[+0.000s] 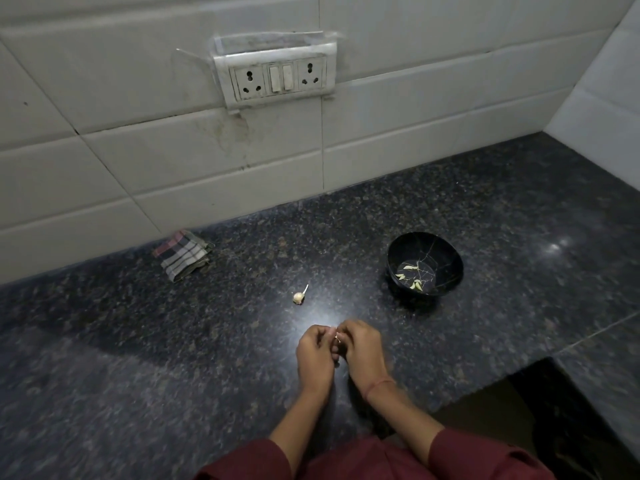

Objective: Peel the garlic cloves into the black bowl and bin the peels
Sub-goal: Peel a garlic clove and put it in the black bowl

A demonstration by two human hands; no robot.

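Left hand (317,355) and right hand (362,351) both pinch one clove (337,338), opposed to strip skin. Bowl (453,268) lies ahead-right of the grip, likely for short drops.

No text, label, brand, number or sign can be read. The socket plate (277,77), the bowl (450,271) and the cloth (183,254) carry no legible marking.
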